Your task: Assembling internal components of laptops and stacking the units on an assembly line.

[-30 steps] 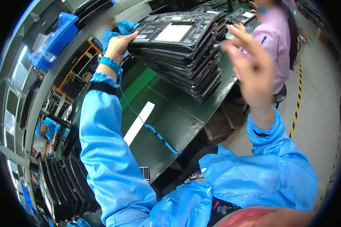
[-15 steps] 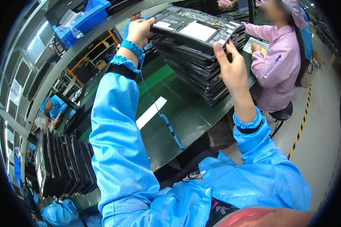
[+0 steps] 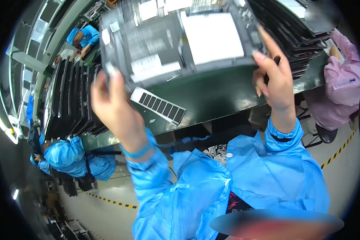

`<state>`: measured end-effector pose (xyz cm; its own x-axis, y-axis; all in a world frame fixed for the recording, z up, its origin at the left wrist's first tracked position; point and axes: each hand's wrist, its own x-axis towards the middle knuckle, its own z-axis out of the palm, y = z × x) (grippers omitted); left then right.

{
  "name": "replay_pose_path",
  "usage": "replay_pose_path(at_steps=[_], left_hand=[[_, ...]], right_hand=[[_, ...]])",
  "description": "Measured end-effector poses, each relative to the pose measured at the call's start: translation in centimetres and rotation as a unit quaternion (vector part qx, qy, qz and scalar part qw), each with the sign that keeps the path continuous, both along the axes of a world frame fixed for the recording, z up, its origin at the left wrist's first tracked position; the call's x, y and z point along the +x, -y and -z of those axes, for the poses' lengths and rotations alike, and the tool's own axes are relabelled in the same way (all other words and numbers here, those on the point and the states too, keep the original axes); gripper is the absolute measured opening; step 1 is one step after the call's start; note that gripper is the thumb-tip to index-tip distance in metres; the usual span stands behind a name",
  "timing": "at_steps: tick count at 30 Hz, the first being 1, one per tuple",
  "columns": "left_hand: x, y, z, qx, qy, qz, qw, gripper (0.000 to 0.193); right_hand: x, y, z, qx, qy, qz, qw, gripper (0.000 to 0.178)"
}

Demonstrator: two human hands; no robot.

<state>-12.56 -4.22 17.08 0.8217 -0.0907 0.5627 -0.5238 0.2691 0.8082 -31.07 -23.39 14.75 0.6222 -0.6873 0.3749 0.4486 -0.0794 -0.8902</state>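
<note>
Green table (image 3: 216, 96), panel (image 3: 174, 44) between hands (image 3: 118, 114) (image 3: 279, 82)

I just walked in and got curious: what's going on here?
A person in a bright blue smock grips a flat, dark electronics panel bearing a white rectangle: left hand at its near left corner, right hand at its right edge. It is held up over a dark green table, where a white strip with black rectangles lies. Piles of thin dark panels stand left and right.

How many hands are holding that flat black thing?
2: left hand at the left end of the black panel, right hand at its right end. No others show there.
</note>
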Motion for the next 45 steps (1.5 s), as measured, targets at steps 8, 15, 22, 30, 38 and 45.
replay_pose_path(at_steps=[8, 15, 22, 30, 38, 45], left_hand=[[-4.1, -3.4, 16.3, 0.275, -0.095, 0.051, 0.955, 0.039], [-0.2, -3.5, 17.8, 0.533, 0.129, -0.146, 0.823, 0.056], [5.6, -5.8, 16.8, 0.607, 0.111, 0.019, 0.787, 0.061], [-1.5, -2.1, -2.3, 0.142, 0.055, -0.035, 0.988, 0.073], [2.3, -3.3, -1.3, 0.124, 0.071, -0.089, 0.986, 0.047], [4.4, -3.2, -8.7, -0.106, 0.313, -0.327, 0.885, 0.044]], right_hand=[[-1.5, 4.5, 11.6, 0.183, -0.171, -0.103, 0.963, 0.053], [-1.9, 5.2, 13.0, -0.006, -0.419, -0.02, 0.908, 0.051], [-1.9, 4.2, 12.2, -0.26, -0.428, 0.052, 0.864, 0.048], [-0.7, 6.3, 12.1, -0.267, -0.435, 0.059, 0.858, 0.051], [1.1, 5.0, 12.7, -0.297, -0.416, 0.067, 0.857, 0.05], [-1.3, 4.3, 14.2, -0.227, -0.424, 0.05, 0.875, 0.051]])
